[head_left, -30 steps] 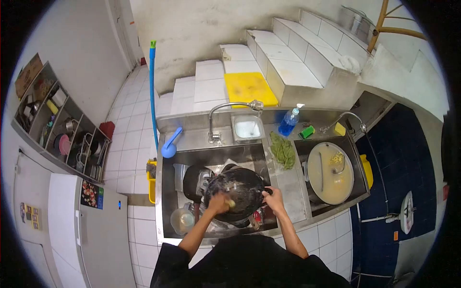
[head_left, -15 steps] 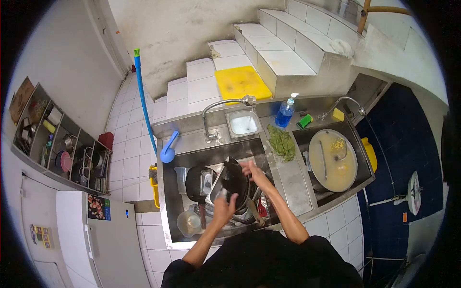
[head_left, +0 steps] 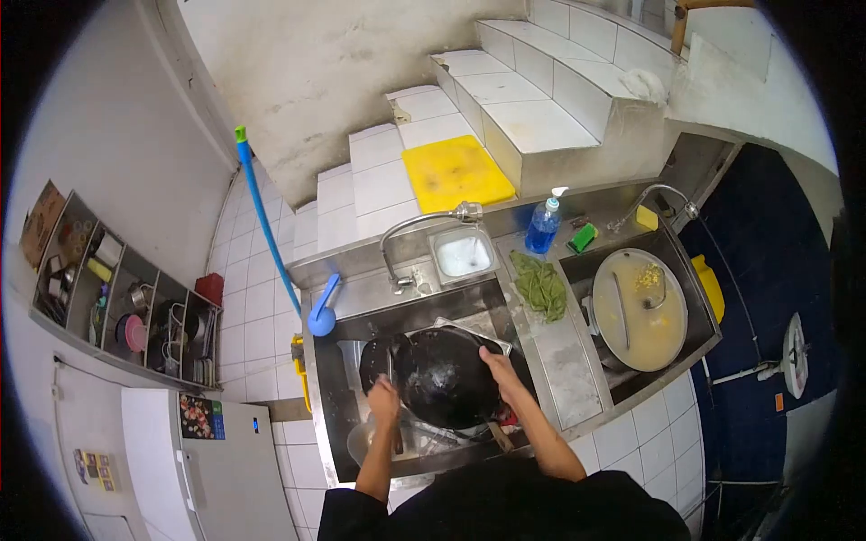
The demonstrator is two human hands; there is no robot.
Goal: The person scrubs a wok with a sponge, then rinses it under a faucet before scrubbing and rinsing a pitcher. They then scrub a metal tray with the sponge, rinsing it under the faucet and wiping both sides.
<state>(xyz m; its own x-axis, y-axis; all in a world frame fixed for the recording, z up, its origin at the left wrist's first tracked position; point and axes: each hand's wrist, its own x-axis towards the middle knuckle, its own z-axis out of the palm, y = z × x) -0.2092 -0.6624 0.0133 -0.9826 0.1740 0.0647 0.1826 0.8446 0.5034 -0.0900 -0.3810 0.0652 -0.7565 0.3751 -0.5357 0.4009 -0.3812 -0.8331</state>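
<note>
Turned from edge-on to broadside over the sink (head_left: 478, 305), the black wok (head_left: 446, 379) is gripped by the right hand (head_left: 502, 373), the left hand (head_left: 383, 398) curled beside it (any hold hidden), the fridge poster (head_left: 200, 417) too small to read.

A steel worktop (head_left: 564, 370) stands before me, with a blue dipper (head_left: 322, 320) at its back left corner. A crumpled green cloth (head_left: 539, 287) lies on the strip between two basins. Along the back, I see a square tub (head_left: 435, 258), a bottle of blue liquid (head_left: 542, 227), a green sponge (head_left: 583, 238) and a yellow sponge (head_left: 646, 218).
</note>
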